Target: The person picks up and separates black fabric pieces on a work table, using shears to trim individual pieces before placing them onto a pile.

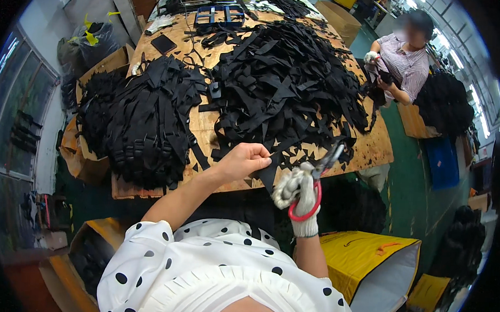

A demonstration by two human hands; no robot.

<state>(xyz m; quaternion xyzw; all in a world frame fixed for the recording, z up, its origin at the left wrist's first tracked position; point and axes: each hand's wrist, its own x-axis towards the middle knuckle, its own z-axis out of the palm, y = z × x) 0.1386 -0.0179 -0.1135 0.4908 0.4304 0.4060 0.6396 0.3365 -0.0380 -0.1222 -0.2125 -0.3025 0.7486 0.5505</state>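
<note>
Standing over green flooring (401,162), a table (376,147) bears straps (287,74); left fingers (256,156) pinch one, right fingers (289,192) grip scissors (319,193).

Head view: left-hand fisheye, looking down and forward.
My feed comes off the wearer's head: white cloth blouse with black polka dots (211,277) nearest, along the lower edge; bare left hand (244,163) and white-gloved right hand (299,189) close, near mid-frame; tan wooden table (378,140) stretching away upward; edges bowing toward the rim.

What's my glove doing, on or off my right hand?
On: the white glove covers the right hand down to the wrist, with bare forearm showing below.
</note>
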